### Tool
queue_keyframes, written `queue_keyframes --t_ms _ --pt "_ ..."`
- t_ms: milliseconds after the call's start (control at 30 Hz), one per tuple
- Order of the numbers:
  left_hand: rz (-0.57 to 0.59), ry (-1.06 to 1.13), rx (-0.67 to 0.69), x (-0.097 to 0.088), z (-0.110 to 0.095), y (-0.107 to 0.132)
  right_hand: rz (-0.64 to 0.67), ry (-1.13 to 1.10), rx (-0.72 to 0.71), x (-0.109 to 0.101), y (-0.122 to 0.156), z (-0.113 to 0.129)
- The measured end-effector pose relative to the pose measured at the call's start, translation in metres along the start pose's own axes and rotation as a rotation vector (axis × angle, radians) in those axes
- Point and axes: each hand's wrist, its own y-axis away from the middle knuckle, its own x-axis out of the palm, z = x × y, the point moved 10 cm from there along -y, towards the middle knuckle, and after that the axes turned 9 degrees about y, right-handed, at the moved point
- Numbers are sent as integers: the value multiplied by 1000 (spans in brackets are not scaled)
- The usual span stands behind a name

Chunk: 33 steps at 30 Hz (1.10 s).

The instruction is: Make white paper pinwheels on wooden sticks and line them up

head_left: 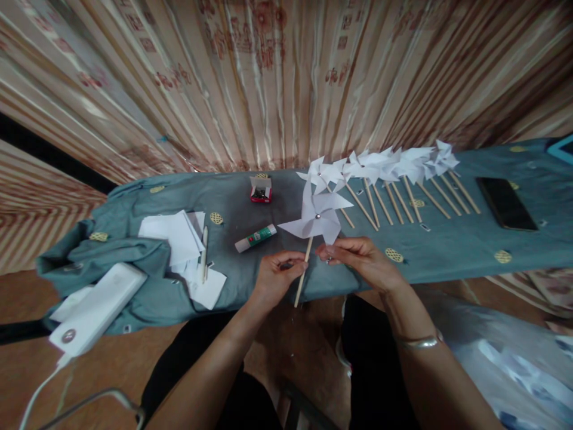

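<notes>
A white paper pinwheel (319, 216) with a round metal pin at its centre stands tilted on a wooden stick (302, 280). My left hand (278, 276) pinches that stick between thumb and fingers, below the blades. Close to the lowest blade's tip, my right hand (353, 258) has its fingertips pressed together. A small shiny spot shows at those fingers; I cannot tell whether it is a ring or a held piece. Beyond my hands lie a green and white glue stick (256, 237) and an open red box (261, 191) of small dark metal pieces.
Several finished pinwheels (409, 164) lie in a row at the back right of the cloth-covered table (447, 251). A black phone (505, 203) is at far right. Leftward are paper squares (172, 236), a pen (204, 254) and a white power bank (101, 307) with a cable. A curtain (277, 83) hangs behind.
</notes>
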Motion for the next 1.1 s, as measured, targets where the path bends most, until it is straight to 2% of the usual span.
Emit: queue_keyframes --t_ms 367,533,600,700,767,900,967,1100 --pt "39 -7 44 3 -1 0 94 33 -98 23 -2 10" --pt "47 15 43 4 -2 0 109 99 -130 24 -3 15" --pt "26 18 24 2 -2 0 97 141 -109 14 -1 17" --pt "1 44 -16 0 1 1 6 141 -48 -16 1 13" --pt "-5 62 -39 0 4 2 -134 117 -49 -44 3 11" --pt "22 88 -74 6 11 5 -517 37 -137 -93 10 11" --pt "45 81 -79 10 13 6 -594 1 -183 -99 11 11" --pt "68 44 -75 14 17 9 -519 -81 -171 -86 4 8"
